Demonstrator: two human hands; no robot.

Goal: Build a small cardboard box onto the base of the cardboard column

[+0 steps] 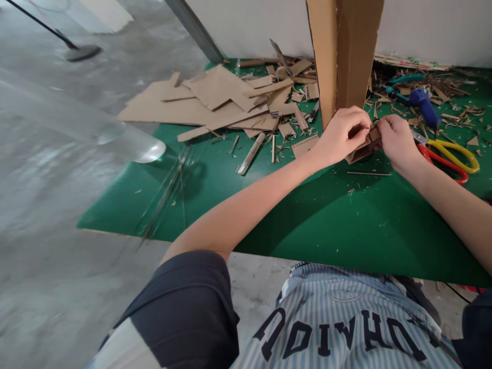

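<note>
Both hands meet over a small folded cardboard piece [361, 152] at the foot of a tall cardboard post [353, 56]. My left hand [346, 130] is closed in a pinch at the piece's upper left side. From the right, my right hand [397, 141] pinches its other side with thumb and fingers. A thin dark strand seems to show between the fingertips, too small to name. Just below the hands a thin stick [369, 173] lies on the green tabletop [346, 220]. Scissors [453, 156] with red and yellow handles rest right of my right hand.
Cardboard sheets and scraps [226, 97] are heaped at the back left. A blue glue gun [425, 106] and a teal tool [407, 78] lie among shreds at the back right. A clear plastic tube [142, 146] juts over the left edge, near thin clear rods [165, 192].
</note>
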